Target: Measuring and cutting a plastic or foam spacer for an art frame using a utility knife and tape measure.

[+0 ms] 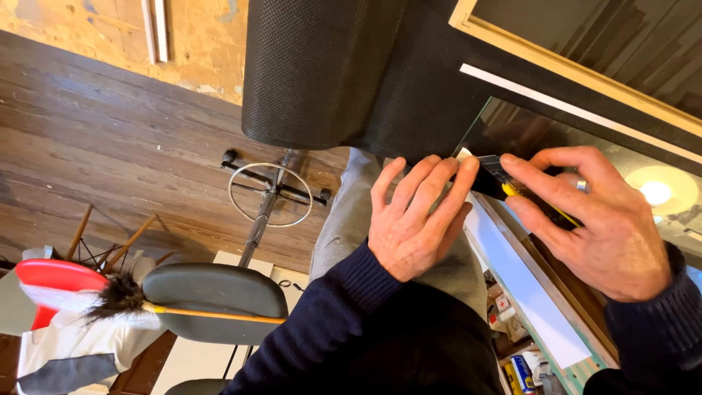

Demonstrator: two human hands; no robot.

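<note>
Black mesh [439,95] hangs over the bench [541,307] edge – left hand [413,219] pins it, fingers flat together; right hand [596,219] clamps a knife [497,179] – mid-cut, I judge; next needs a steady draw along the edge

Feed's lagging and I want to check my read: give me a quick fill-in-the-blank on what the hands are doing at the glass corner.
1. The right hand grips a yellow and black ____ at the glass pane's corner.
2. The left hand presses black mesh fabric with ____ fingers.
3. A ____ sits on one right-hand finger.
4. The stool's seat is ____.

Missing words: utility knife; flat; ring; black
</note>
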